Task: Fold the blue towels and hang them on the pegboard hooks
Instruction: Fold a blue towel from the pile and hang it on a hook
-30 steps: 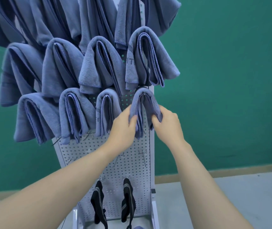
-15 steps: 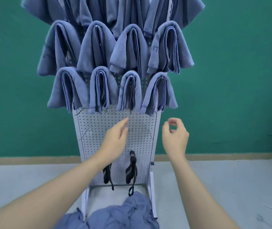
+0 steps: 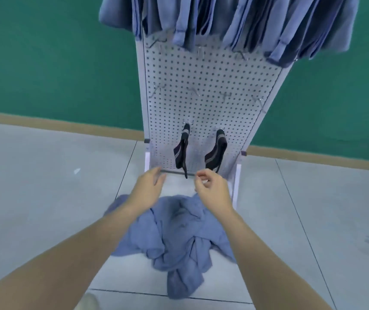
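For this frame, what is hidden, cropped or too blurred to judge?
- Head view: hanging folded blue towels are cut off by the top edge; count unknown.
- Crumpled blue towel pile: forearms cover parts; number of towels unclear.
- Left hand fingertips are motion-blurred.
- Two dark hanging items: kind unclear.

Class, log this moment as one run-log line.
left hand: open, empty | right hand: open, empty | towel pile: crumpled on floor | pegboard: middle hooks bare
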The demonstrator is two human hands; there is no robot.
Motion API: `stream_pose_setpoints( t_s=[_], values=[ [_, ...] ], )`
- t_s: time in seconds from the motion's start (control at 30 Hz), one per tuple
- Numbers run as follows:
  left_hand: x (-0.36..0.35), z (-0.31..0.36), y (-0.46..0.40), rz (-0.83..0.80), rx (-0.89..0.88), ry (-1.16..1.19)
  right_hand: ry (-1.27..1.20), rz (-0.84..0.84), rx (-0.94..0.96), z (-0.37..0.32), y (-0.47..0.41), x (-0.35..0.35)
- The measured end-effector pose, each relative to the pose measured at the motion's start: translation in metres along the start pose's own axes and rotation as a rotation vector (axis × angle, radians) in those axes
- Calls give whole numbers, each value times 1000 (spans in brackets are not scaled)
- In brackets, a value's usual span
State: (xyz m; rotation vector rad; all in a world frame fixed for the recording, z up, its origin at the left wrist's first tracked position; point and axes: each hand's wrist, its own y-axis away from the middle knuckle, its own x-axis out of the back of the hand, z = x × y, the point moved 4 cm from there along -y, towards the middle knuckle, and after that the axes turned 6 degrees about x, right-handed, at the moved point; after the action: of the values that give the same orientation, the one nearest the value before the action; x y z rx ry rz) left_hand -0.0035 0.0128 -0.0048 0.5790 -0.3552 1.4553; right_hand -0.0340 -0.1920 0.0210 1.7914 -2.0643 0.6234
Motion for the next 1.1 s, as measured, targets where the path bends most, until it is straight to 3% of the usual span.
stream_pose_setpoints(
  t_s=[0.13, 0.23, 0.4, 0.57, 0.9, 1.1],
  values=[
    [-42, -62, -10, -181, 112, -100, 207, -226, -146, 71, 4, -34],
    [-82, -79, -19, -304, 71, -161, 317, -356, -210, 116, 11, -54],
    [-138, -87, -37, -429, -23, -286, 360, -282, -277, 156, 3, -69],
    [-152, -95, -51, -278, -90, -283, 319, -205, -264, 165, 0, -69],
    [-94, -27, -51, -223, -163, 50, -126, -183, -196, 91, -22, -21],
    [-12, 75, -27, -428, -220, -24, -125, -122, -113, 10, -17, 32]
  ],
)
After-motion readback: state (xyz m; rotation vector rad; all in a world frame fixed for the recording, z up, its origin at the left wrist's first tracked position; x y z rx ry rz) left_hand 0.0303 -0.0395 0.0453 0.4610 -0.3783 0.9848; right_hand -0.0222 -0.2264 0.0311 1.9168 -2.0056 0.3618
